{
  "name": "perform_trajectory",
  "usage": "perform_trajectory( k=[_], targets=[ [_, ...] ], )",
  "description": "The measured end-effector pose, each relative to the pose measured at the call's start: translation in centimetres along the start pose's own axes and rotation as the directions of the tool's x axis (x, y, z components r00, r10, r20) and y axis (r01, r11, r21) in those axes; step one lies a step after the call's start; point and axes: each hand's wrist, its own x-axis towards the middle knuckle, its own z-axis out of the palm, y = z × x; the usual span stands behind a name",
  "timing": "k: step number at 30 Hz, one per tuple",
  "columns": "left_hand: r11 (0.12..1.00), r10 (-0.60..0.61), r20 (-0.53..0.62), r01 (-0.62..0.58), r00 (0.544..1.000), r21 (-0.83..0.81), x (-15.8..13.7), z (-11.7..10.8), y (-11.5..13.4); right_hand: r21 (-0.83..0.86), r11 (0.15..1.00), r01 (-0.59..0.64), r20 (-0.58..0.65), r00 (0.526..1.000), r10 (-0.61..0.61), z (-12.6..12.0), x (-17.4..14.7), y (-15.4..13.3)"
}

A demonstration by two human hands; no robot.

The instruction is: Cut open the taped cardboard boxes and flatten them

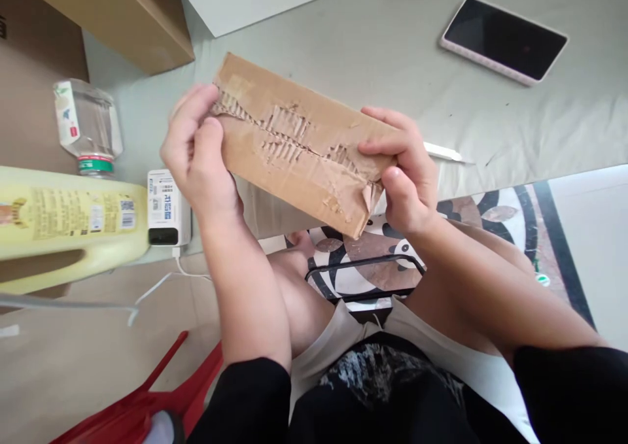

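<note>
A brown cardboard box (299, 144) is held up over the near edge of the table, tilted down to the right. Its facing side is torn along a middle seam, with bare corrugation showing, and a flap is crumpled at the lower right corner. My left hand (199, 153) grips the left end, thumb in front. My right hand (405, 169) is closed around the right end, with fingers on the face and the thumb by the crumpled corner. Partly behind my right hand lies a white utility knife (444, 152) on the table, its blade pointing right.
A phone (505, 38) lies at the back right of the cloth-covered table (343, 51). At left are a clear bottle (95, 120), a yellow jug (73, 222) and a white power bank (169, 208) with a cable. A larger carton (132, 19) stands behind. A red stool (167, 392) is below.
</note>
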Motion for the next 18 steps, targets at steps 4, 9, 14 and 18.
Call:
perform_trajectory(
  k=[4,9,14,18],
  targets=[
    [0.999,0.042,0.094,-0.043,0.995,0.003,-0.1,0.2,0.1,0.049,0.999,-0.002,0.014,1.0,0.001,0.1,0.3,-0.1],
    [0.997,0.064,0.034,-0.063,0.997,-0.043,-1.1,1.5,0.9,-0.035,0.997,-0.069,0.056,0.996,0.071,0.3,0.5,-0.4],
    [0.996,0.067,-0.007,-0.067,0.998,-0.065,-1.3,1.9,0.8,-0.095,0.99,-0.103,0.11,0.987,0.114,-0.1,0.6,-0.5],
    [0.994,0.06,-0.004,-0.06,0.998,-0.094,-0.4,1.3,-0.2,-0.113,0.986,-0.12,0.148,0.98,0.137,-0.5,0.6,-0.5]
  ],
)
